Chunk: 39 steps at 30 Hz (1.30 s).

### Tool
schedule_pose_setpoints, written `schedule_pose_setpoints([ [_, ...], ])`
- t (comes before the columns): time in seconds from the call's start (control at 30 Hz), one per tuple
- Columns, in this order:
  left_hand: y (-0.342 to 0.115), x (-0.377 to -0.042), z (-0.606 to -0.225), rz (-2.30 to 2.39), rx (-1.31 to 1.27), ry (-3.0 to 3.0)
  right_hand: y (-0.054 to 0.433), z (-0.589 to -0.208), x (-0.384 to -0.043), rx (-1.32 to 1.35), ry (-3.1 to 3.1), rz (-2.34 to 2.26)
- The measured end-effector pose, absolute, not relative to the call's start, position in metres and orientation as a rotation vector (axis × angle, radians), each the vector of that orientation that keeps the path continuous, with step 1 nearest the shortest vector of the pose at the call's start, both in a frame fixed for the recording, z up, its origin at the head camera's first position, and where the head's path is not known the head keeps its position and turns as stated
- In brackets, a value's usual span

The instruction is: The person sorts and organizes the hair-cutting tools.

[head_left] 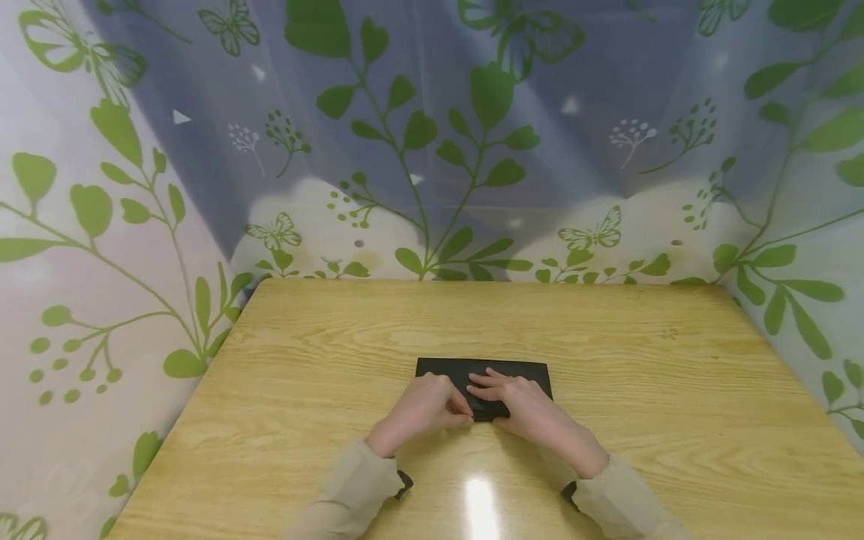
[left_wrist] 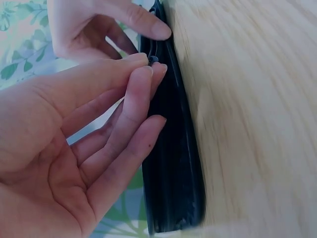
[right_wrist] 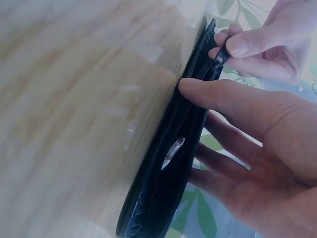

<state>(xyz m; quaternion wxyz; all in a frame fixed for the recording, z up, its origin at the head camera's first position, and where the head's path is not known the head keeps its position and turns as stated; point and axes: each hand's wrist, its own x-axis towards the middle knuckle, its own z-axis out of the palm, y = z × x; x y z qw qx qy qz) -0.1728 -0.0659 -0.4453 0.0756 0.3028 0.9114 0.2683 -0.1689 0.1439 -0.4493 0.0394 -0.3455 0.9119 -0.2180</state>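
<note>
A black zip wallet (head_left: 442, 367) lies on the table, its long zipped edge toward me. My left hand (head_left: 428, 405) pinches the dark zip pull (right_wrist: 223, 52) between thumb and fingertips, near the wallet's left part. My right hand (head_left: 533, 409) holds the wallet just right of it. Its thumb presses the near edge, and the fingers lie spread over the top. In the right wrist view the zip's two rows of teeth stand apart below the right thumb, and a small silvery thing (right_wrist: 173, 152) shows between them. What else is inside stays hidden.
The wooden table (head_left: 324, 322) stretches out on all sides of the wallet. Behind it and to both sides hangs cloth (head_left: 418, 187) printed with green leaves and butterflies. A dark band (head_left: 403, 484) shows at the left cuff, another (head_left: 569, 493) at the right.
</note>
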Motion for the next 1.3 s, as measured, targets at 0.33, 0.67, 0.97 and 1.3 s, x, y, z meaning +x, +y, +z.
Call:
schedule_pose_setpoints([
  [0.33, -0.046, -0.173, -0.449, 0.731, 0.945, 2.756, 0.145, -0.451, -0.168, -1.080, 2.813, -0.682],
  [0.67, -0.041, -0.174, -0.448, 0.730, 0.962, 2.759, 0.146, -0.449, -0.169, -1.125, 2.827, -0.672],
  [0.97, -0.042, -0.169, -0.446, 0.801, 0.816, 2.769, 0.143, -0.449, -0.164, -1.179, 2.897, -0.554],
  [1.3, -0.043, -0.167, -0.439, 0.865, 0.710, 2.810, 0.137, -0.445, -0.157, -1.184, 3.116, -0.567],
])
